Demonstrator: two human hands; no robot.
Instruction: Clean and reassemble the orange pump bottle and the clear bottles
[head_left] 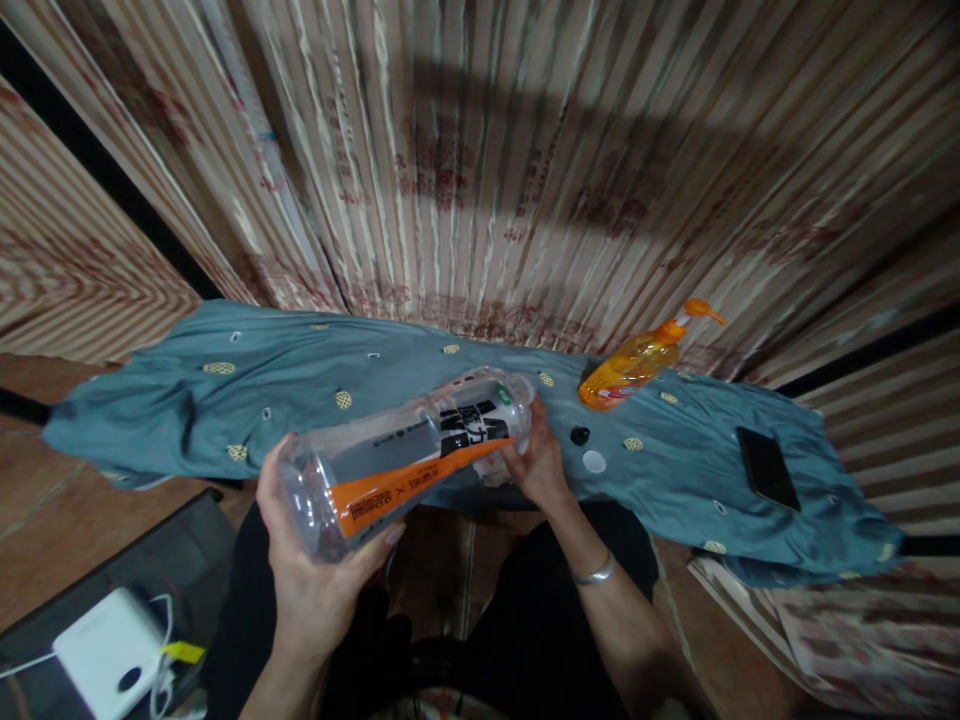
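A large clear plastic bottle (420,450) with an orange, grey and black label lies tilted across my view, its right end higher. My left hand (315,570) is wrapped round its left end, thumb along the underside. At the right end, my right hand (541,460) closes its fingers against the bottle; some fingertips are hidden behind it. A crumpled pale piece (493,468), perhaps tissue, shows just under the bottle beside my right hand. A small black cap (580,436) and a white disc (594,461) rest on the cloth to the right.
Blue-green patterned cloth (300,370) covers the narrow surface ahead. On it stand an orange pump bottle (630,370) and, farther right, a dark phone (768,468). A white device with cables (109,650) sits on a dark table at lower left. Striped curtains (480,180) hang behind.
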